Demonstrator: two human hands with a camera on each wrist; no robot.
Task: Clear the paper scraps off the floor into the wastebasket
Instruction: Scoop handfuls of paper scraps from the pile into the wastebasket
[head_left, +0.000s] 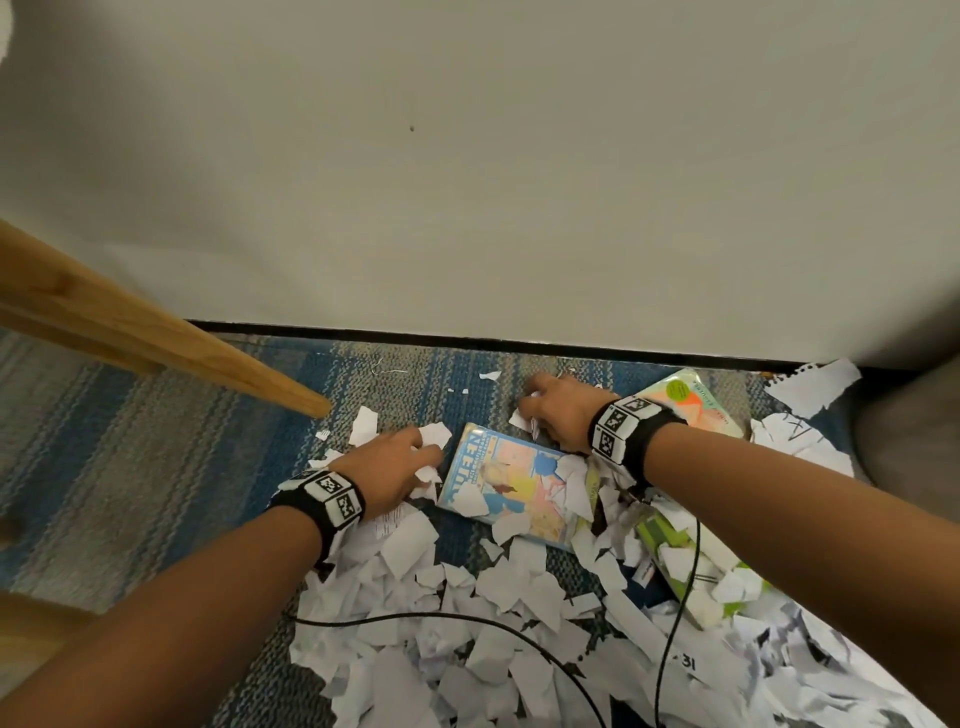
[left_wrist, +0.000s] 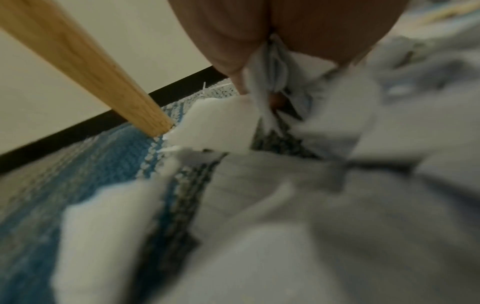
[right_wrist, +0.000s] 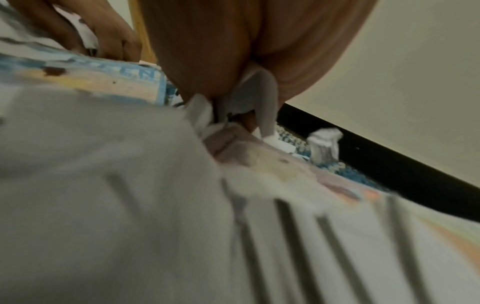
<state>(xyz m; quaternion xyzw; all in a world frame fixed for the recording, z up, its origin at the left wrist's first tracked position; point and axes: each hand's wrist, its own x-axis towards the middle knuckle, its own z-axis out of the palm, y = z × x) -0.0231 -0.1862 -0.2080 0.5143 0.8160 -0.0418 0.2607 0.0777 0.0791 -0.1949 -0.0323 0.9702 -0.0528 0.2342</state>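
My left hand (head_left: 395, 470) grips a bunch of paper scraps (head_left: 434, 436) beside the blue booklet (head_left: 506, 486) on the carpet (head_left: 156, 457); my right hand (head_left: 558, 415) clutches more scraps at the booklet's far edge. The rest of the scrap pile (head_left: 467, 623) is near me. Wooden leg (head_left: 156, 332) on the left.

Looks like a carpeted room in an office or a home: blue and grey striped carpet (head_left: 156, 441) runs up to a plain pale wall (head_left: 467, 182) with a black baseboard (head_left: 519, 345), a slanted wooden furniture leg (head_left: 182, 343) stands on it, and books (head_left: 498, 483) lie among torn paper scraps (head_left: 467, 597)
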